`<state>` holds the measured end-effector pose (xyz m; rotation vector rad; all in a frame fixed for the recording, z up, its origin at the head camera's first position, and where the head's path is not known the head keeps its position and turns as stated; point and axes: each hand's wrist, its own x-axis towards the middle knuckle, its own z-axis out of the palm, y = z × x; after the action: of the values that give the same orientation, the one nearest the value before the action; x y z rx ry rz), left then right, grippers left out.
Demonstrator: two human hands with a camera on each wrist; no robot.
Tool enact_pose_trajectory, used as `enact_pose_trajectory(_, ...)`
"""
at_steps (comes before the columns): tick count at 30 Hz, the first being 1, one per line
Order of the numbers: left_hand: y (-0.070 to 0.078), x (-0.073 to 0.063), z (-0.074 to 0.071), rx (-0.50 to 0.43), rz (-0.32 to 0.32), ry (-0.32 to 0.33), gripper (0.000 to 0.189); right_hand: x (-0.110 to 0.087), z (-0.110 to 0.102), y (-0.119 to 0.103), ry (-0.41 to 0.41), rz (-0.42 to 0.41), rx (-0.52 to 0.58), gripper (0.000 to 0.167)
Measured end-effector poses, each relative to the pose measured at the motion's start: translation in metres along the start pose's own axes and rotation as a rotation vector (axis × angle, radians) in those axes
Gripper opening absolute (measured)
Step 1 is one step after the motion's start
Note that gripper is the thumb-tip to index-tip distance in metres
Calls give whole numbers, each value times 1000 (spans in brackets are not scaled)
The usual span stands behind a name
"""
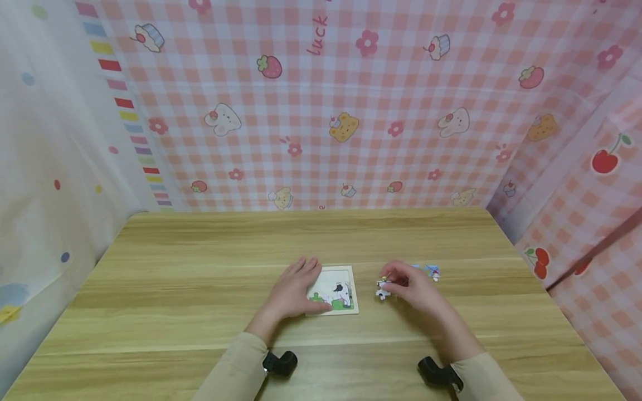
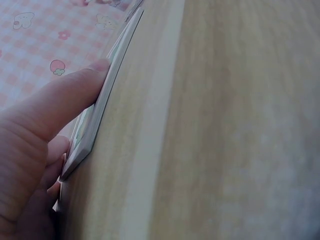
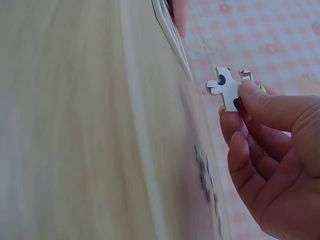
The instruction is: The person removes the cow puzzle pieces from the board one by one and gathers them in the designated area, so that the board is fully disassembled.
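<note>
A shallow wooden puzzle tray (image 1: 355, 292) lies on the table, with a black-and-white animal and green ground pictured on the pieces at its lower side. My left hand (image 1: 296, 288) rests over its left part, fingers extended toward the far edge and thumb lying across the near edge. In the left wrist view, that thumb (image 2: 75, 97) touches the tray's rim (image 2: 107, 92). To the right of the tray, my right hand (image 1: 413, 287) pinches a white jigsaw piece (image 3: 227, 90) with black spots between thumb and fingers, raised off the table. My palm hides part of the tray.
More jigsaw pieces (image 1: 432, 272), partly blue, lie on the table just beyond my right hand, which partly hides them. The wooden table (image 1: 200, 250) ends at a pink checked curtain (image 1: 321, 111) behind. Black wrist devices (image 1: 281, 363) sit at both sleeves.
</note>
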<state>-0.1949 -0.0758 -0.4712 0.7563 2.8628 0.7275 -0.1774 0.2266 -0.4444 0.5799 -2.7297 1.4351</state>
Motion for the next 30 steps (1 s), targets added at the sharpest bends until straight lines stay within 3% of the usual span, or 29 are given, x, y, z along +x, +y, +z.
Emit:
enact_pose_trajectory(4, 0, 0, 0, 1, -4, -4, 100, -8, -12, 8, 32, -6, -13, 16)
enact_pose_trajectory(17, 0, 0, 1, -4, -7, -7, 99, -25, -45, 35, 33, 127, 31, 21)
enact_pose_trajectory(30, 0, 0, 1, -15, 6, 1, 99, -26, -44, 47, 101, 130, -195, 19)
